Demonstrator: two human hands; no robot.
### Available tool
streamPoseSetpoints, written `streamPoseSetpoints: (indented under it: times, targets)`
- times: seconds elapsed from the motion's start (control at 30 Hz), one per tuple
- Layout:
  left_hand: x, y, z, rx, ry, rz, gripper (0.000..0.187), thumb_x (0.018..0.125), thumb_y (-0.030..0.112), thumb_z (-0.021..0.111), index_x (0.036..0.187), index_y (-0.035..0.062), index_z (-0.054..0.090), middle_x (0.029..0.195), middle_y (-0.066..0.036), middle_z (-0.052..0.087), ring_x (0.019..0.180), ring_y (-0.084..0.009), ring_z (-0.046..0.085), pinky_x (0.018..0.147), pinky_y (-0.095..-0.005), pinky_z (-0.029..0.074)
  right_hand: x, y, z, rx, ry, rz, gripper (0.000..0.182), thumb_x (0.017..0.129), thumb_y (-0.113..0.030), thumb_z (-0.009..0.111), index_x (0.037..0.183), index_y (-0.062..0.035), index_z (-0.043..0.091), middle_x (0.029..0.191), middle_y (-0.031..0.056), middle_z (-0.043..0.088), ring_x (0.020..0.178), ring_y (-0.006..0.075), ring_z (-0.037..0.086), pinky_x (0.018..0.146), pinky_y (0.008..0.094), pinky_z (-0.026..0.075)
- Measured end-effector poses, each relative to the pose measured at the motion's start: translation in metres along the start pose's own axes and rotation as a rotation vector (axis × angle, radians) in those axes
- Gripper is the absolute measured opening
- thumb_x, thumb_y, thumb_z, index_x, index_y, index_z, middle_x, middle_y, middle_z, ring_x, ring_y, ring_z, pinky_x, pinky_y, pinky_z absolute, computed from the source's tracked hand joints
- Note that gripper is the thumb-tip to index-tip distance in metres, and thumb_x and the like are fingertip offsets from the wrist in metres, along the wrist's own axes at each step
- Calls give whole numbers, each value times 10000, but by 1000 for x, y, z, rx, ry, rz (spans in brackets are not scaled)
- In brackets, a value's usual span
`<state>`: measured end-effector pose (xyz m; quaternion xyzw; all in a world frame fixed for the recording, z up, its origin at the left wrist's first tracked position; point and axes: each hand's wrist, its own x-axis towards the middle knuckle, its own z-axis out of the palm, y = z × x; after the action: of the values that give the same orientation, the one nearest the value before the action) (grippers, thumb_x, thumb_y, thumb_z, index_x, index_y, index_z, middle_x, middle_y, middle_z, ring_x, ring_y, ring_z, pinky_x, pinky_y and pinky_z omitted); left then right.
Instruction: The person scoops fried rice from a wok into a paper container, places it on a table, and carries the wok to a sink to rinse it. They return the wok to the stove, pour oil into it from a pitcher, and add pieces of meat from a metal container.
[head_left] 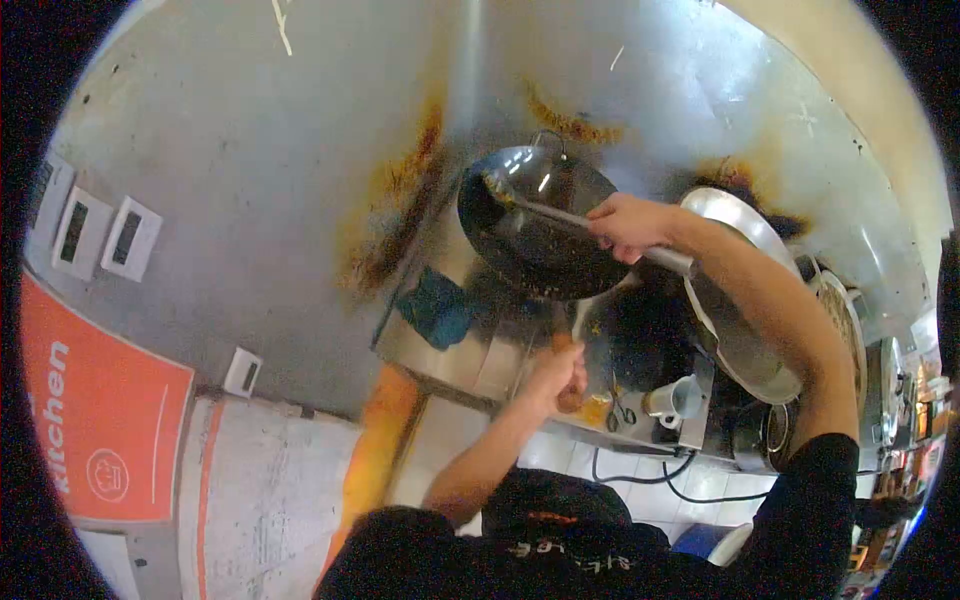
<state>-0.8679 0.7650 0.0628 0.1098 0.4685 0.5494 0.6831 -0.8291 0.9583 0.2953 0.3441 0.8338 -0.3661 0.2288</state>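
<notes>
A dark wok sits on the stove, tilted, with a little food at its upper left. My left hand is closed around the wok's brown wooden handle, below the pan. Over the wok's right side, my right hand grips a long metal ladle. The ladle's head touches or nearly touches the wok's inner left wall, beside the food; its thick handle end points right, under my right wrist.
Left of the wok lies a dark teal cloth. Large metal pots stand at the right. Near the front edge are scissors and a white cup. Metal walls rise behind.
</notes>
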Motion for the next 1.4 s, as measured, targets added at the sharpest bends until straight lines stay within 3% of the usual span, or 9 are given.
streamPoseSetpoints:
  times: [0.27,0.37,0.6,0.73,0.97,1.07,1.17,1.27,1.4]
  targets:
    - [16,62,-101,193,-127,-172,239,888,273,613,750,101,521,571,36,464,441,-69,440,408,-262,386,-59,-42,-24,-125,-311,193,234,967,-251,459,932,-31,532,743,28,522,490,104,496,391,261,417]
    - [-8,69,-91,231,-80,-159,193,888,222,609,782,93,511,581,39,443,471,-62,438,423,-261,401,1,-1,-18,-150,-83,84,190,966,-222,460,981,-49,538,739,38,524,503,104,505,400,255,419]
    - [16,68,-107,207,-44,-188,256,873,269,640,727,130,482,565,36,432,427,-60,407,381,-232,360,-70,-50,-61,-135,-520,273,171,939,-196,476,877,-45,526,657,11,491,485,106,482,429,270,431]
    - [2,66,-89,113,-136,-209,229,896,232,593,739,104,486,591,31,449,480,-78,437,431,-253,393,-22,-21,-37,-322,-176,154,212,924,-183,479,757,-58,439,628,1,458,472,113,459,428,293,425]
    - [-26,51,-27,-1,-40,-202,259,907,261,564,707,123,476,593,32,449,496,-93,453,490,-272,450,-38,-49,-38,-705,-601,183,207,910,-158,433,798,3,498,626,60,501,507,170,543,446,329,452]
    - [-27,48,-15,-58,-49,-158,237,897,260,581,726,127,485,604,37,452,493,-93,454,497,-268,456,-9,-34,-26,-816,-288,170,238,876,-163,461,723,7,527,598,74,538,507,180,562,475,348,470]
    - [-27,51,-17,-205,-80,-98,216,879,228,608,728,139,481,602,46,445,472,-85,446,468,-255,436,-49,-49,-56,-428,-489,234,248,818,-168,478,650,-5,563,551,83,570,501,185,569,494,354,479]
    - [4,30,-32,-565,-352,-265,271,860,158,631,695,176,417,585,57,414,454,-43,411,414,-190,356,-32,-38,-14,-754,-470,161,221,710,-159,575,542,-33,646,599,156,638,548,223,609,522,428,486]
    - [-14,65,-10,-468,-209,-235,317,932,139,509,642,180,386,541,77,356,406,-24,340,354,-165,285,-21,-9,66,-699,252,-119,221,684,-147,627,754,56,682,768,213,674,751,361,676,681,441,548]
